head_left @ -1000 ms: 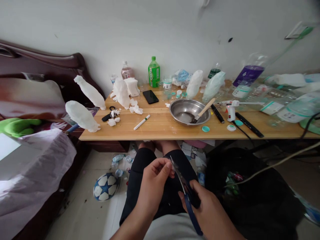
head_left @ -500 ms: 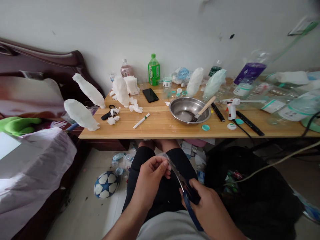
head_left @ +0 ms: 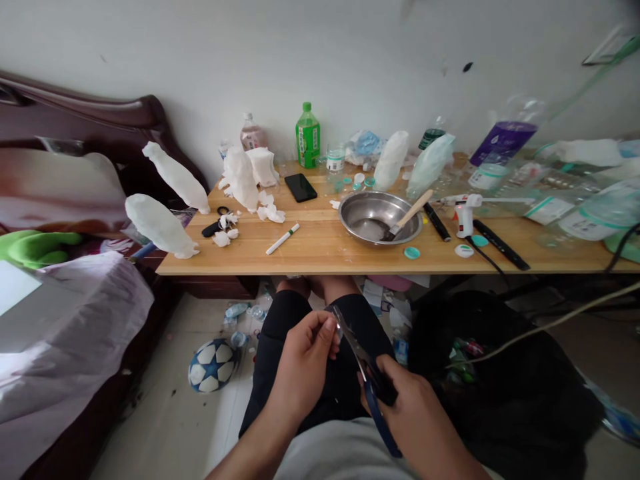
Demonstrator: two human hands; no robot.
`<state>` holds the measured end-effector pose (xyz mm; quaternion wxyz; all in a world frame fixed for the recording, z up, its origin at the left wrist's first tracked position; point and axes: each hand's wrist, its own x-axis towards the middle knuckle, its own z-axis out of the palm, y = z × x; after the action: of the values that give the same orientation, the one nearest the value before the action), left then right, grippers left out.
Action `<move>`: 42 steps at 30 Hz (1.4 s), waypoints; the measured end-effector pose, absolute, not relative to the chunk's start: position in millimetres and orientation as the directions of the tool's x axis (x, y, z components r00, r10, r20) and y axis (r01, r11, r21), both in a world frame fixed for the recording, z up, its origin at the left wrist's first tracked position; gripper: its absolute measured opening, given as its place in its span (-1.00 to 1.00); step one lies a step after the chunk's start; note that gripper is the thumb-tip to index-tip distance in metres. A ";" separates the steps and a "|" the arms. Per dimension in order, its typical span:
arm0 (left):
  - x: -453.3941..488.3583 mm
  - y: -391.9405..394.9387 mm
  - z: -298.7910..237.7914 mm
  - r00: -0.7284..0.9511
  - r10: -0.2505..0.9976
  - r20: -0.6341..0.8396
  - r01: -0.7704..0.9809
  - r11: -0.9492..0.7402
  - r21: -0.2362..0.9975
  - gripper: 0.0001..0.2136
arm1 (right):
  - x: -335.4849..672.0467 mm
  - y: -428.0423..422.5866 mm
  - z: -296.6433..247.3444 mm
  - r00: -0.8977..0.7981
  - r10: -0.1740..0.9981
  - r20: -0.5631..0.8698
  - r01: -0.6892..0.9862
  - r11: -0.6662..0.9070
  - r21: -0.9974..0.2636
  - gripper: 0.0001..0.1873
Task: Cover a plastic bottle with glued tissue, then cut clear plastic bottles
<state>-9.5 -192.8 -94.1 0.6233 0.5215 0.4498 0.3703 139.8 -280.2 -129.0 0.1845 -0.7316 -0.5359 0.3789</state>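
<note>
Above my lap, my right hand (head_left: 407, 407) is wrapped round the dark blue handles of a pair of scissors (head_left: 356, 348). Their metal blades point up and to the left, towards my left hand. My left hand (head_left: 307, 360) is closed in a pinch, thumb against fingers, right beside the blade tips. A small clear, plastic-like piece (head_left: 339, 331) shows at its fingertips, mostly hidden by the fingers and blades. Whether the blades touch that piece I cannot tell.
On the wooden table (head_left: 320, 263) ahead stand a metal bowl (head_left: 357, 233) with a brush (head_left: 413, 212), white paper-covered shapes (head_left: 163, 227), a phone (head_left: 301, 187), a marker (head_left: 283, 239) and a glue gun (head_left: 465, 217). A ball (head_left: 213, 365) lies on the floor; a black bag (head_left: 500, 400) sits right.
The scissor blades now lie closer together at my left fingertips. The clear strip that stuck up above my left fingers no longer shows there. Both hands stay in nearly the same place.
</note>
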 end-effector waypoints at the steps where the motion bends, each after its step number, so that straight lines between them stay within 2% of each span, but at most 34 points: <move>1: -10.6 -192.8 -94.0 0.324 0.929 -0.176 0.023 0.178 0.984 -0.73 | 140.1 -280.3 -130.1 0.133 0.921 -0.365 0.643 -0.361 -0.675 -0.91; 6: -16.6 -193.9 -90.9 0.358 0.918 -0.168 0.121 0.133 0.984 -0.73 | 139.6 -282.9 -131.8 0.104 0.915 -0.389 0.609 -0.368 -0.703 -0.96; 18: -23.4 -188.4 -77.1 0.474 0.865 -0.164 0.223 0.062 0.973 -0.77 | 137.2 -286.3 -134.3 0.099 0.912 -0.398 0.557 -0.382 -0.737 -0.86; 22: -22.2 -187.7 -74.3 0.499 0.851 -0.166 0.217 0.062 0.974 -0.78 | 135.0 -291.5 -138.7 0.088 0.898 -0.432 0.491 -0.416 -0.765 -0.79; 25: -19.6 -187.3 -75.2 0.475 0.865 -0.162 0.244 0.047 0.969 -0.80 | 131.7 -293.3 -135.3 0.038 0.905 -0.424 0.449 -0.394 -0.802 -0.86; 29: -16.7 -190.1 -79.8 0.427 0.891 -0.154 0.278 0.033 0.960 -0.81 | 129.3 -292.3 -129.6 0.063 0.921 -0.385 0.456 -0.369 -0.810 -0.64; 34: -14.5 -197.5 -91.4 0.389 0.907 -0.162 0.218 0.080 0.973 -0.79 | 133.3 -292.1 -136.6 0.117 0.933 -0.339 0.555 -0.345 -0.757 -0.64; 42: -11.5 -202.2 -94.0 0.361 0.916 -0.177 0.041 0.174 0.984 -0.74 | 140.6 -294.5 -143.5 0.083 0.940 -0.331 0.536 -0.322 -0.781 -0.81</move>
<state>-11.5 -202.2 -94.0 0.6243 0.5391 0.4439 0.3502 140.6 -294.5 -143.5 0.2400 -0.6955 -0.5304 0.4211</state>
